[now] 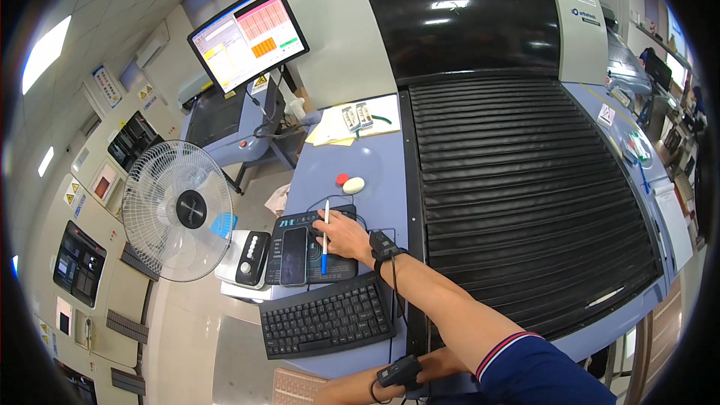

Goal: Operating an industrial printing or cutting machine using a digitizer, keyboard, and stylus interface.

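My right hand (343, 236) reaches forward over a black mouse pad (341, 266) on the blue-grey machine desk (375, 172). It holds a blue and white pen (325, 234) between its fingers, tip pointing toward me. A black band sits on that wrist. A dark phone (294, 255) lies just left of the hand on the pad. A black keyboard (326, 319) lies nearer to me. My left hand (341, 390) sits low at the picture's bottom edge, with a black wrist device, and its fingers are cut off from view.
A red button (342, 178) and a white oval object (353, 185) sit beyond the pad. Papers (352, 124) lie at the back of the desk, under a tilted monitor (247, 34). A white standing fan (178, 210) is on the left. A black ribbed machine cover (525, 195) fills the right.
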